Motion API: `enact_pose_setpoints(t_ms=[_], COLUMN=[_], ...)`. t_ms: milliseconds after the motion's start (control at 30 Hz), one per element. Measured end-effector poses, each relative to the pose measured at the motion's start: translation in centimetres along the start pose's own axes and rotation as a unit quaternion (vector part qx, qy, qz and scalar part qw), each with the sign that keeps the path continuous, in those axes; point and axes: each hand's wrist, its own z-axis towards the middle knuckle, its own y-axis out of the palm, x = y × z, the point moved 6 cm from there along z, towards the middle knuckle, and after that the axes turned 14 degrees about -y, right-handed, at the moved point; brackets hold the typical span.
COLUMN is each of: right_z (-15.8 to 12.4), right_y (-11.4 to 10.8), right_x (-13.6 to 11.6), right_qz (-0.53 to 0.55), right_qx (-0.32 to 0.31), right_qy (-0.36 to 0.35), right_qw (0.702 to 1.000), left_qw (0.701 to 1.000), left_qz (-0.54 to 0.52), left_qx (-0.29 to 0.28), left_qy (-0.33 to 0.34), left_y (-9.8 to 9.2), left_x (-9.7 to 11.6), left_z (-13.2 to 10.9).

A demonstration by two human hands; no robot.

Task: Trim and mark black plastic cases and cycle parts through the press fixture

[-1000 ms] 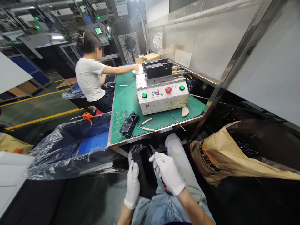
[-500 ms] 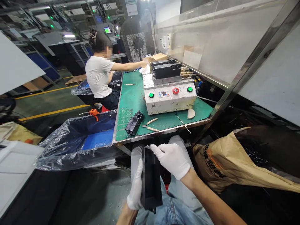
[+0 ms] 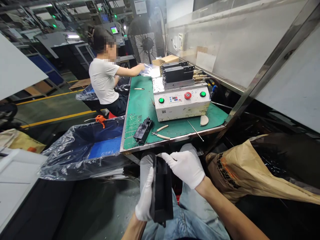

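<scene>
A long black plastic housing (image 3: 162, 193), hollow along its face, is held upright over my lap. My left hand (image 3: 145, 200), in a white glove, grips its left side with the thumb along the edge. My gloved right hand (image 3: 186, 166) is closed in a pinch at the upper end of the housing. A thin, pale, metallic-looking tip shows by its fingertips, too small to name. On the green-topped table ahead lie a second black plastic housing (image 3: 143, 130), a pair of nippers (image 3: 161, 136) with beige handles and a thin metal rod (image 3: 195, 130).
A white machine (image 3: 182, 110) with green and red buttons carries black parts on top. To the left is a plastic-lined blue bin (image 3: 106, 148) with an orange air gun (image 3: 100, 120) on its rim. A brown paper sack (image 3: 225, 173) stands right. A co-worker (image 3: 103, 73) sits beyond.
My right hand has shifted very slightly at the housing's upper end; both hands keep their grip. The co-worker's arm has drawn back left, with clear plastic at the hand.
</scene>
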Motion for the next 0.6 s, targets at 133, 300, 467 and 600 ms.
enact_pose_setpoints(t_ms=[133, 300, 467, 600], right_z=[0.07, 0.00, -0.03, -0.09], right_y=[-0.07, -0.44, -0.40, 0.00], right_x=[-0.09, -0.39, -0.30, -0.11], right_qz=[-0.007, -0.027, -0.034, -0.039], right_qx=[-0.034, -0.056, -0.086, -0.065], right_qy=[0.006, 0.025, 0.032, 0.038], right_qw=[0.999, 0.998, 0.995, 0.996], left_qw=[0.999, 0.996, 0.997, 0.995], left_qz=[-0.015, -0.043, -0.062, -0.063], left_qx=[-0.011, -0.039, -0.041, -0.052], left_qy=[-0.040, -0.067, -0.038, -0.063], left_y=[0.24, 0.58, 0.76, 0.84], left_x=[-0.19, -0.51, -0.10, -0.22], left_z=[-0.15, -0.31, -0.54, -0.22])
